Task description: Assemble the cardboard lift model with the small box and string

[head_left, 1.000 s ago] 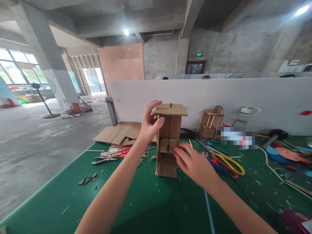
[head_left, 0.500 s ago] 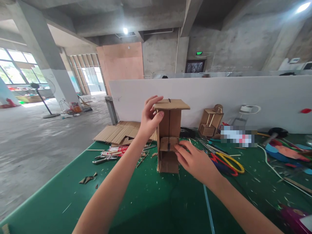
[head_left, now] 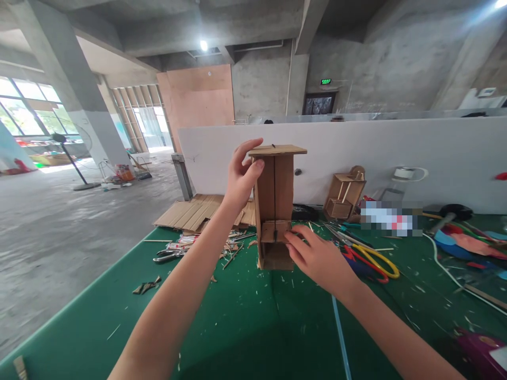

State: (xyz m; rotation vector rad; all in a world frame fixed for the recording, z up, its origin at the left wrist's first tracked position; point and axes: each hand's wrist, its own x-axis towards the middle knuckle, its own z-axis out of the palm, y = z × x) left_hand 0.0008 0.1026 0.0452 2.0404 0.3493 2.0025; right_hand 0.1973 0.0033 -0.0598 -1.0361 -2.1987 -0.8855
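Before me is a tall, open-fronted cardboard box (head_left: 285,184), upright, capped by a wider flat cardboard lid (head_left: 291,150). A thin dark cord (head_left: 274,184) runs down its middle from the lid to a small cardboard platform (head_left: 268,231) inside. My left hand (head_left: 241,182) grips the box's upper left, thumb on the front and fingers up by the lid. At the platform's right end, the fingertips of my right hand (head_left: 319,258) are closed on its edge. Whether the box's base touches the table cannot be made out.
Scissors with yellow handles (head_left: 378,258) and red-handled ones lie right on the green table (head_left: 237,327). Pliers (head_left: 168,256), scraps and cardboard sheets (head_left: 186,214) are left. Behind stand a second cardboard model (head_left: 344,195) and a white partition (head_left: 222,158).
The box has risen a little in view, more than the background has shifted. Both hands keep their places on it, and the platform has stayed at nearly the same height in the picture.
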